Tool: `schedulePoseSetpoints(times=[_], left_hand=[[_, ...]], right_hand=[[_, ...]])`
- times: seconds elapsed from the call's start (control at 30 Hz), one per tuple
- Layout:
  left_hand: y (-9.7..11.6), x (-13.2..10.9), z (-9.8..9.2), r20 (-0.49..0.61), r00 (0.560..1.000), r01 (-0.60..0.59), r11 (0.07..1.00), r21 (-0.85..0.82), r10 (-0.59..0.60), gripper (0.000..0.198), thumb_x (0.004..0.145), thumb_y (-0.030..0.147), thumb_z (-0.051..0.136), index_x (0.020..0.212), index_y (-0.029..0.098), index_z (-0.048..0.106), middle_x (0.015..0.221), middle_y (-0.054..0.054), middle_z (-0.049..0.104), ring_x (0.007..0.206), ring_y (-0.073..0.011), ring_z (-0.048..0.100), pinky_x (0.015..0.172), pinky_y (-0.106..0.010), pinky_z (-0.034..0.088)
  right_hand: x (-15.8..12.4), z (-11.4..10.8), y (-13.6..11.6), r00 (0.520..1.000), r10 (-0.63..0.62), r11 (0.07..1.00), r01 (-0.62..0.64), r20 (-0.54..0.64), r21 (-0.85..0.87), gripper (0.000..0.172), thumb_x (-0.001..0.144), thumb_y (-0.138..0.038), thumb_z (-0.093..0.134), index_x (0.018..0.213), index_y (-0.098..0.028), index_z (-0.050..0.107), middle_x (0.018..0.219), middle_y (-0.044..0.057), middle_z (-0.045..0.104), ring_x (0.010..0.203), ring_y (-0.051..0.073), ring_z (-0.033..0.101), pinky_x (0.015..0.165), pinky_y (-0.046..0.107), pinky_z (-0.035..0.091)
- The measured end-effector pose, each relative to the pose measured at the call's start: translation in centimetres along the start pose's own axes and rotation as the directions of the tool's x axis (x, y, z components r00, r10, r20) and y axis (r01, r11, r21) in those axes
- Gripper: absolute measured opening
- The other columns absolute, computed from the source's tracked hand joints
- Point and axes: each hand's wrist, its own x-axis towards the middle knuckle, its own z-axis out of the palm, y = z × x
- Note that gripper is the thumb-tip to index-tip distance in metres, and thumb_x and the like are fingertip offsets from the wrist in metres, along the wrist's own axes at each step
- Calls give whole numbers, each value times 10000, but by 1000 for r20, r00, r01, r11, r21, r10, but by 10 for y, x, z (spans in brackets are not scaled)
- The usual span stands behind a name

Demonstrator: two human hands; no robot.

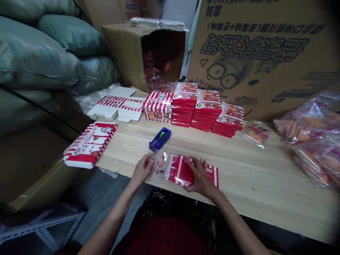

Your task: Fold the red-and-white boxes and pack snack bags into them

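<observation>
Near the front edge of the table lies a clear plastic bag [160, 166] with small printed spots. My left hand [145, 168] pinches the bag at its left end, fingers closed. A flat red-and-white printed carton [183, 171] lies at the bag's right side, and the bag seems to overlap it. Across the carton spreads my right hand [200, 177], its thumb at the near edge and its fingers at the far edge. Just beyond the bag stands a blue tape dispenser [160, 139] with a green roll.
Several stacks of red-and-white packs [204, 109] stand at the back. Flat cartons [91, 143] lie at the left edge, with unfolded white cartons [119, 104] behind. Bagged orange items [313, 134] sit at right. A large cardboard box [255, 53] and an open box [124, 49] rise behind.
</observation>
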Motion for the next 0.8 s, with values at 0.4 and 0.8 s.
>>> schedulePoseSetpoints(times=[0.4,0.8], left_hand=[[90,-31,54,321,879,-447,845,294,353,322,1001,224,511,1171,226,784,1076,-105,788,958,-253,733,891,-381,559],[102,-49,100,334,851,-418,908,-35,405,615,974,389,642,1534,219,452,1535,-129,540,1411,-312,506,1179,-459,419]], right_hand=[[-10,-10,-66,936,3,998,22,-352,65,1303,600,-306,806,1638,-367,22,1522,138,251,1439,499,321,1193,772,72],[-33,-27,-85,482,470,880,-193,-739,434,1314,716,-513,860,1658,-272,-24,1488,176,235,1420,424,301,1149,628,360]])
